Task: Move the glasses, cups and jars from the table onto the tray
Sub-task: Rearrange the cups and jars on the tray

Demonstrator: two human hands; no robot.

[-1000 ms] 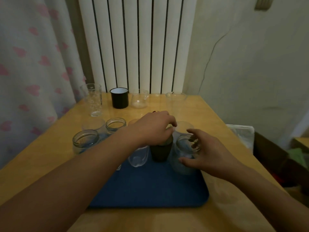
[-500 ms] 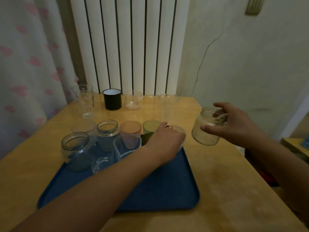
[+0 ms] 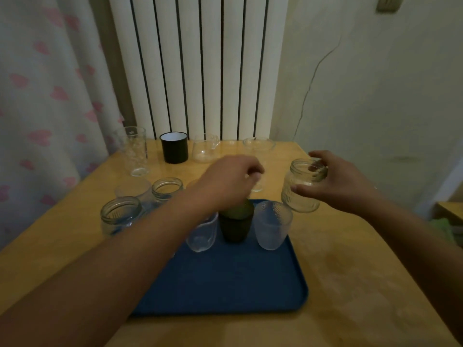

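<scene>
A: Right hand [image 3: 343, 184] has the jar [image 3: 302, 186], fingers clamped at its rim, lifted just right of the tray [image 3: 225, 284], off its far corner.

B: Handling?

A: Glass, likely slick and breakable; grip the threaded neck.

B: Left hand [image 3: 226, 182]?

A: Curled over the tray's far end; can't tell what it holds.

B: Obstacles?

A: Frosted cup [image 3: 273, 225] and green cup [image 3: 236, 221] crowd that end; mug [image 3: 174, 147] waits beyond.

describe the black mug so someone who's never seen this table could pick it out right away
Look to the far edge of the table, against the white radiator. A row of vessels stands there, and the black mug is second from the left. Everything else in that row is clear glass; it alone is opaque black, white inside.
</scene>
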